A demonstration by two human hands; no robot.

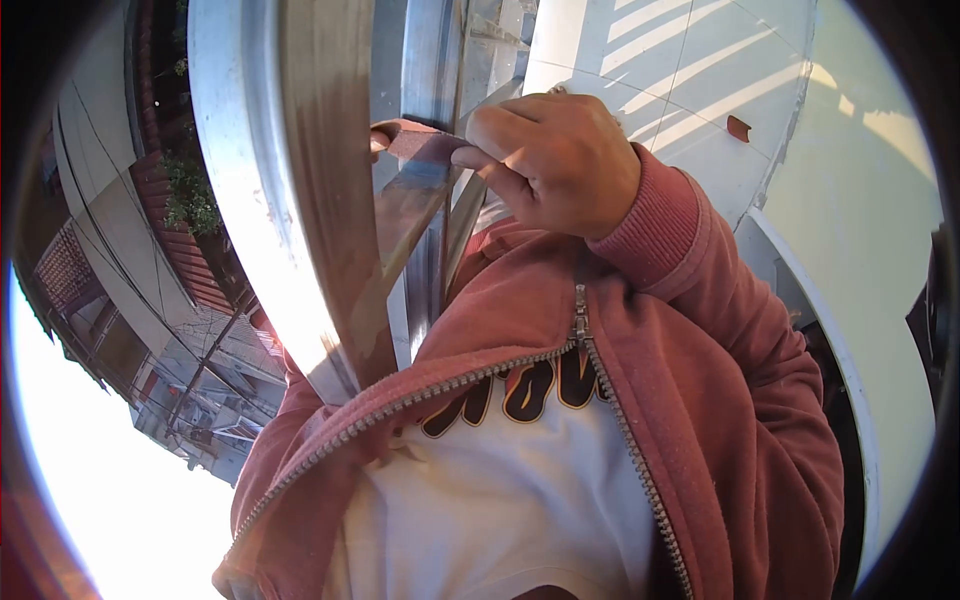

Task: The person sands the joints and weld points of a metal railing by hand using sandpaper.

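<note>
My right hand [560, 160] is closed, thumb against fingers, on one end of a reddish-brown strip [420, 145] that looks like sandpaper. The strip stretches left across an opening in a metal frame [325, 150]. At its other end, fingertips of my left hand [379, 143] pinch it. The rest of that hand is hidden behind the wide upright bar. The bar is silvery on its left face and brownish and streaked on the side near the strip. A slanting crosspiece [410, 215] lies just below the strip.
A small red-brown piece [738, 129] lies on the sunlit tiled floor [690, 75]. A pale curved edge [835, 350] runs down the right. Beyond the frame at left are a green plant [190, 190], cables and rooftops far below. My open hooded jacket [690, 400] fills the lower middle.
</note>
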